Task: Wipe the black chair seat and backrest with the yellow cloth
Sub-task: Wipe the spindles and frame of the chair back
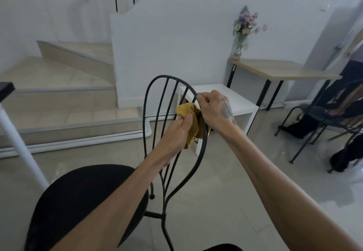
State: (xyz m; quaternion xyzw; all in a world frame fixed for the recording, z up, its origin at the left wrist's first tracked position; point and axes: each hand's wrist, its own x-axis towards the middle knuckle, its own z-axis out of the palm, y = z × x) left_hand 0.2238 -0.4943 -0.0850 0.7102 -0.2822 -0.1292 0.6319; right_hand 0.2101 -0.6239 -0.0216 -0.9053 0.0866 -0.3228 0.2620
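Below and left of both hands, the black chair seat (84, 201) lies well apart from any fingers. Up at the backrest (157, 113), the left hand (176, 130) is closed on the yellow cloth (191, 121), bunched against the wire rods just inside the right-hand frame rail. That rail runs up and over from the fingers, so I judge the next wipe follows its length. Just right of the cloth, the right hand (214, 109) is curled around the rail, apparently steadying it, though its fingertips are partly hidden.
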